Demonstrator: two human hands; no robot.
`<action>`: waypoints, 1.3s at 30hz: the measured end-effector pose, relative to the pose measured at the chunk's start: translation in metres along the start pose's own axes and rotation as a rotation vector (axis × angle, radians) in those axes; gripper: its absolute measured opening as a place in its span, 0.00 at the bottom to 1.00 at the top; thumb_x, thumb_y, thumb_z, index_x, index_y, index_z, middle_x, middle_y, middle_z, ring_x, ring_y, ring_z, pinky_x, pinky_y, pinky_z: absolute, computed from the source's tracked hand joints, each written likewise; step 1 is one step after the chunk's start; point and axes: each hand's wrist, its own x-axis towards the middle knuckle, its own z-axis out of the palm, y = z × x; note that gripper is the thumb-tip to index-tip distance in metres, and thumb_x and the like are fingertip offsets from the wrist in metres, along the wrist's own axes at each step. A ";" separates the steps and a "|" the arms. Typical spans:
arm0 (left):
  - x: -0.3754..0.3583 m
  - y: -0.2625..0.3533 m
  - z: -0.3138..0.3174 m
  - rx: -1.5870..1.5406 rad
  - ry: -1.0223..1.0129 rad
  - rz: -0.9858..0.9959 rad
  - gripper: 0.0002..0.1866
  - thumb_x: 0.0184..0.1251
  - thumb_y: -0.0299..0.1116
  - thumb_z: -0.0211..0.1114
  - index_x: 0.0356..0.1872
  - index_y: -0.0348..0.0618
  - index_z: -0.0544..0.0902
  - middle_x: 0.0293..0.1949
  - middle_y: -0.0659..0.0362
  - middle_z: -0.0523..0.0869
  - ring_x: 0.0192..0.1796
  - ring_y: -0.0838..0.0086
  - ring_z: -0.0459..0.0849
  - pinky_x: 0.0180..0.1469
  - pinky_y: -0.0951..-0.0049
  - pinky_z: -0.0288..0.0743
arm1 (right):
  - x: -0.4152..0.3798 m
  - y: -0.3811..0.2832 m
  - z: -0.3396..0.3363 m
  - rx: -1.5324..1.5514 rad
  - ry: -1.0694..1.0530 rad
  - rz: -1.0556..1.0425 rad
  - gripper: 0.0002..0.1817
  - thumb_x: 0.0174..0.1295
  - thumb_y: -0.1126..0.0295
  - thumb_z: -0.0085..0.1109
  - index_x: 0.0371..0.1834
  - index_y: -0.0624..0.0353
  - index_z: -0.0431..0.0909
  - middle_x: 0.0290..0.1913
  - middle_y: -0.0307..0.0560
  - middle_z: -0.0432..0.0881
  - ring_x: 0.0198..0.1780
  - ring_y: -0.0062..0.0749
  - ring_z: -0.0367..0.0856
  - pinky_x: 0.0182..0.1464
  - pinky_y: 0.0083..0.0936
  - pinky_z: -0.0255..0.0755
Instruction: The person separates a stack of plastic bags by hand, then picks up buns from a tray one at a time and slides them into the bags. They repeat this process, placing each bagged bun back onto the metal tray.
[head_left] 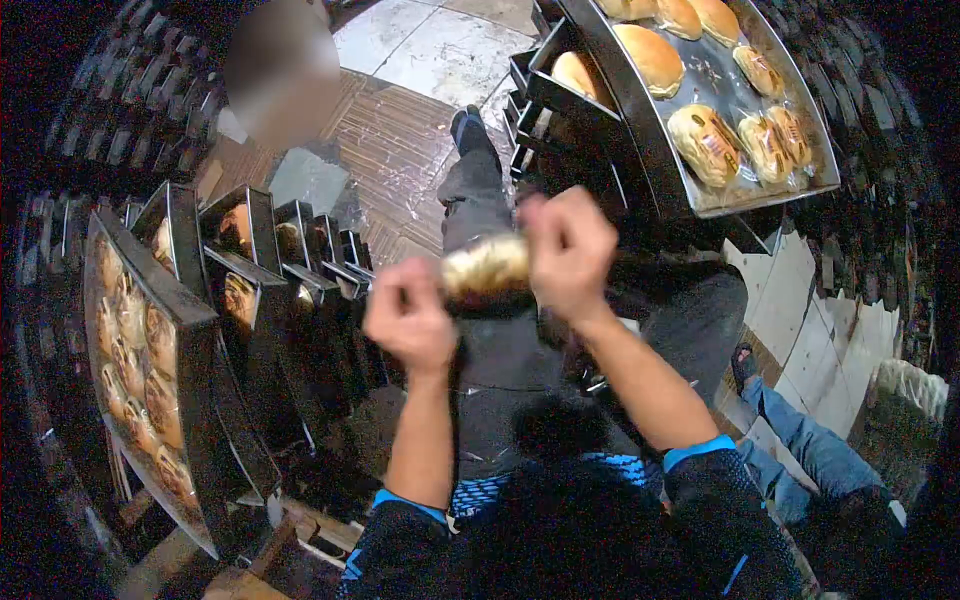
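Between my hands, over my lap, is a wrapped bread roll (487,268), blurred by motion. My left hand (410,315) is closed at the roll's left end, fingertips pinched on its wrapper. At the other end my right hand (570,255) also pinches the wrapper, a little higher than the left. The wrapper's ends are hidden in my fingers. To the upper right, a metal tray (765,197) carries bare golden buns (648,60) toward its far side and several plastic-wrapped rolls (705,145) toward its near side.
On my left, a tilted tray (197,318) holds rows of wrapped rolls (130,365). Stacked dark trays (270,262) with more bread stand beyond it. More trays (575,110) sit under the right one. Another person's jeans-clad legs (815,440) are at lower right.
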 end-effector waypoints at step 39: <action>-0.045 0.079 0.049 -0.457 -0.985 0.019 0.06 0.58 0.27 0.70 0.36 0.38 0.87 0.33 0.50 0.87 0.36 0.58 0.86 0.40 0.64 0.77 | 0.042 -0.051 -0.177 -0.307 -0.404 -0.070 0.08 0.55 0.72 0.67 0.35 0.63 0.83 0.37 0.50 0.86 0.39 0.43 0.85 0.45 0.37 0.77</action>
